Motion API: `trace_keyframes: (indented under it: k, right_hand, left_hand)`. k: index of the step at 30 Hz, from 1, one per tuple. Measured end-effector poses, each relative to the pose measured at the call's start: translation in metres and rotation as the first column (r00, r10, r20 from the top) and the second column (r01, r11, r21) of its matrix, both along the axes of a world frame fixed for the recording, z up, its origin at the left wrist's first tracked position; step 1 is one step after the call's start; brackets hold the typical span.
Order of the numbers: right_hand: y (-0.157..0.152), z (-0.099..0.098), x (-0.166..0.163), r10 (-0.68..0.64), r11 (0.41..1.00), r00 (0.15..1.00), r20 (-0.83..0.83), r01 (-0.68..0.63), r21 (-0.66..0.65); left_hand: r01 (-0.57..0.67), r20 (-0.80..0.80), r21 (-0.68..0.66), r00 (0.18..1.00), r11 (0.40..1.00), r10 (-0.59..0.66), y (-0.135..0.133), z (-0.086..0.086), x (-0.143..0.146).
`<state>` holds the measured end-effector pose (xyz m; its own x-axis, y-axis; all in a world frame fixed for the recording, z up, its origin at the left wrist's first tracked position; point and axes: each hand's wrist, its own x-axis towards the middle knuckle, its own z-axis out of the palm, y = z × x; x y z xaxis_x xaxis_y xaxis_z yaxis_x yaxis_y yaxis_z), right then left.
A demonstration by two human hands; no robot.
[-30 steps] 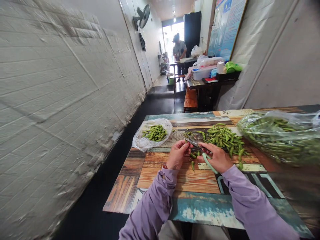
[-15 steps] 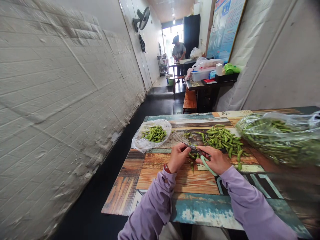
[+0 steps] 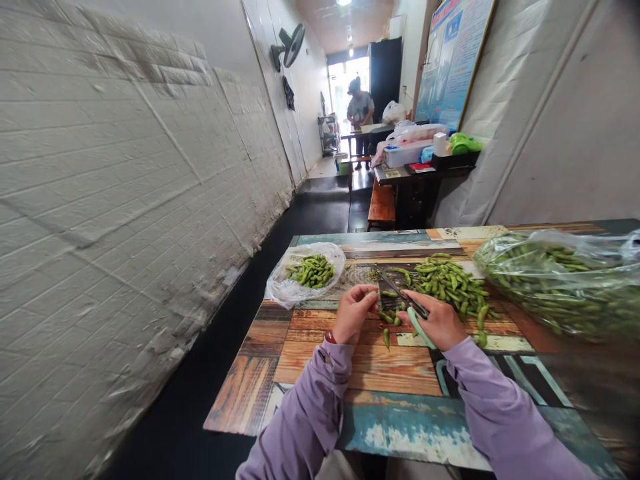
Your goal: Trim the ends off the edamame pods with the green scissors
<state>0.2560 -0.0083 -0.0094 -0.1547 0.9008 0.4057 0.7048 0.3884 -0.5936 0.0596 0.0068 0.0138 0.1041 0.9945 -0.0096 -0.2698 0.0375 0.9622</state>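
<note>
My right hand [image 3: 436, 321] is closed round scissors [image 3: 399, 287] with pale green handles, their dark blades pointing up and left over the table. My left hand [image 3: 354, 313] is pinched, with a bit of a green edamame pod [image 3: 379, 297] showing at its fingertips; most of the pod is hidden. Several loose pods [image 3: 387, 338] lie on the table between my hands. Just beyond my right hand is a heap of edamame [image 3: 447, 283]. To the far left, cut pods [image 3: 311, 271] rest in an opened clear plastic bag [image 3: 279, 287].
A big clear bag of edamame [image 3: 555, 287] stands at the right of the patterned wooden table [image 3: 395, 367]. A white brick-pattern wall [image 3: 125, 200] runs along the left. Farther back are a cluttered side table [image 3: 400, 175], an orange bench [image 3: 382, 203] and a person [image 3: 360, 110] standing.
The scissors have drawn away from my left hand and now point more upward. My hands are slightly farther apart. The whole view has shifted down a little.
</note>
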Motion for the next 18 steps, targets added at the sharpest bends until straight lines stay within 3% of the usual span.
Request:
trace_keyframes:
  k: [5, 18]
  right_hand:
    - [0.0004, -0.0008, -0.0013, 0.07, 0.997, 0.997, 0.02, -0.071, 0.008]
    - [-0.0016, -0.0014, -0.0029, 0.16, 0.987, 0.987, 0.01, -0.159, -0.024]
  left_hand:
    - [0.052, 0.184, -0.058, 0.982, 0.997, -0.04, -0.0012, 0.0033, 0.0]
    - [0.075, 0.077, 0.039, 0.994, 0.996, -0.077, -0.0009, 0.0028, 0.0009]
